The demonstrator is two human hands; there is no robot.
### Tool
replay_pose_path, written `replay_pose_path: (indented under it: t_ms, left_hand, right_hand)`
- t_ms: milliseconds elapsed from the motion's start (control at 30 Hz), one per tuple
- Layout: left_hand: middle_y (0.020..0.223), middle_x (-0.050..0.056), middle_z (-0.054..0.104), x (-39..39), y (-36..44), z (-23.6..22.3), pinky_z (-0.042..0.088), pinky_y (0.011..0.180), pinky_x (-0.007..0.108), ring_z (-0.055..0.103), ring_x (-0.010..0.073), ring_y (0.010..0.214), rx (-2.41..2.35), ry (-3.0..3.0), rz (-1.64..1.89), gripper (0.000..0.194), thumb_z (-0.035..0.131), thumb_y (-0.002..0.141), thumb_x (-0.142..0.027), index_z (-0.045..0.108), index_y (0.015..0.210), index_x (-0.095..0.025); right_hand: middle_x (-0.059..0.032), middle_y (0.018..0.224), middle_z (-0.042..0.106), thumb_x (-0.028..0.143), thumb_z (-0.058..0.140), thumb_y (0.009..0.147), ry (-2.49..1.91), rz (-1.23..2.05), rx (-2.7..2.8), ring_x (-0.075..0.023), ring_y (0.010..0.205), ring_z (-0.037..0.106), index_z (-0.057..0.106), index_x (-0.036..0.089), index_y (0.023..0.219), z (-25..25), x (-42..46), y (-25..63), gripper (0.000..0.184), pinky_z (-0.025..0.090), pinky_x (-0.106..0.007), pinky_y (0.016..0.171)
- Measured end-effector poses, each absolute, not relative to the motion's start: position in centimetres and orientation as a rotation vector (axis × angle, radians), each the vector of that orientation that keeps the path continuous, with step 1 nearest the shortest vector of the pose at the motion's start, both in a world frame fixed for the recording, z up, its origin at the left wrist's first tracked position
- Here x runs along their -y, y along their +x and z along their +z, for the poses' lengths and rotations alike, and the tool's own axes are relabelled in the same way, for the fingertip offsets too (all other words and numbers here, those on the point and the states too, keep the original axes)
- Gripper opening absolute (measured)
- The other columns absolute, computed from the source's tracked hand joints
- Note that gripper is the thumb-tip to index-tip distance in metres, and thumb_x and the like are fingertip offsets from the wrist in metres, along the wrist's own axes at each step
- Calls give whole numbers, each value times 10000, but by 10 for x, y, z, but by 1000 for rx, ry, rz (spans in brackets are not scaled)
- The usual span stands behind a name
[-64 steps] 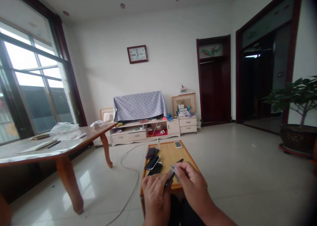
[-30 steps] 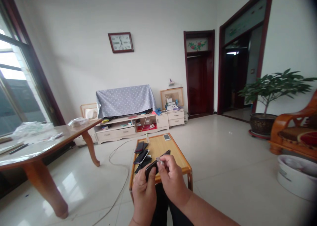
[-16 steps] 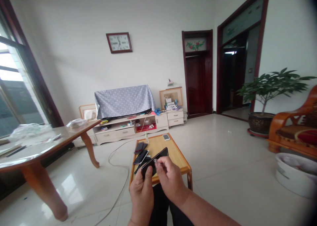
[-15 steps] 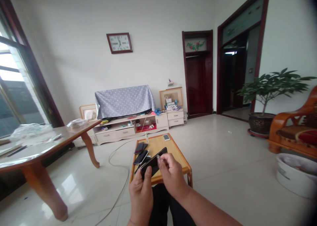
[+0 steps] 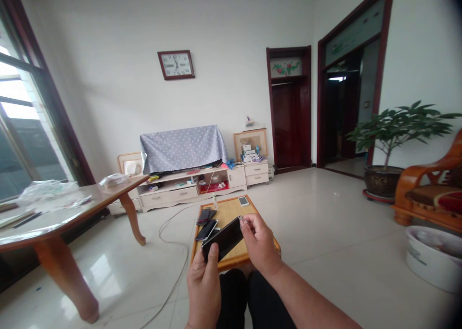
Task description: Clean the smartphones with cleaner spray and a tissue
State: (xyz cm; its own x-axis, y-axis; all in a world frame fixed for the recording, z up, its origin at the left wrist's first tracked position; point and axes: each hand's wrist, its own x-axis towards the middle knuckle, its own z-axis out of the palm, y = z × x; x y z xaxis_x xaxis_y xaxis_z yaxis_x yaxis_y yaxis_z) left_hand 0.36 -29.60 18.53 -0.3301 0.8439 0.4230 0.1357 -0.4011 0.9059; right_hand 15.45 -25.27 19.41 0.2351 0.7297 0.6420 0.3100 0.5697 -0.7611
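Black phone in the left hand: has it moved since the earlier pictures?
Yes. The black phone, in the left hand, has shifted left against the low wooden table, from over its middle to over its left part.

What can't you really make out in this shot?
Head view only:
- Small metal item in the right hand: too small, partly covered by fingers.
- Phone in the left hand: its far side faces away.
- Stacked phones: lower ones hidden by upper ones; top one blurred.
- Cabinet shelves: contents too small.
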Motion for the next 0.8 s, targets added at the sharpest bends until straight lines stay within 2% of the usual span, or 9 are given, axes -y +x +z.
replay_pose_path:
  t_ms: [200,433,633,800]
  left_hand:
    - [1146,58,743,292,3,188,485,1018,361,635,262,1172,-1163,1266,1858,404,651,889,-489,694,1170,-202]
    - [1206,67,730,293,9,188,466,1050,369,635,266,1191,-1195,1336,1763,443,634,890,-513,684,1207,-208]
    - [1157,86,741,290,13,190,500,989,380,660,278,1125,-1224,1246,1744,481,673,850,-534,694,1175,-180]
    - [1207,68,727,289,13,188,454,1063,380,624,265,1204,-1178,1266,1764,461,636,887,-517,675,1227,-209]
  right_hand:
    - [9,757,664,388,533,975,-1041,392,1433,-156,657,608,620,245,936,172,261,156,171,435,-241,617]
    - [-24,811,700,397,534,977,-986,340,1331,-172,705,646,622,226,1011,198,254,153,195,471,-251,653]
    - [-10,806,713,333,542,975,-921,383,1566,-161,695,656,653,244,956,190,272,138,144,450,-236,637]
    - [-14,756,698,398,545,969,-1039,378,1321,-166,658,637,636,222,959,197,254,151,198,456,-245,620]
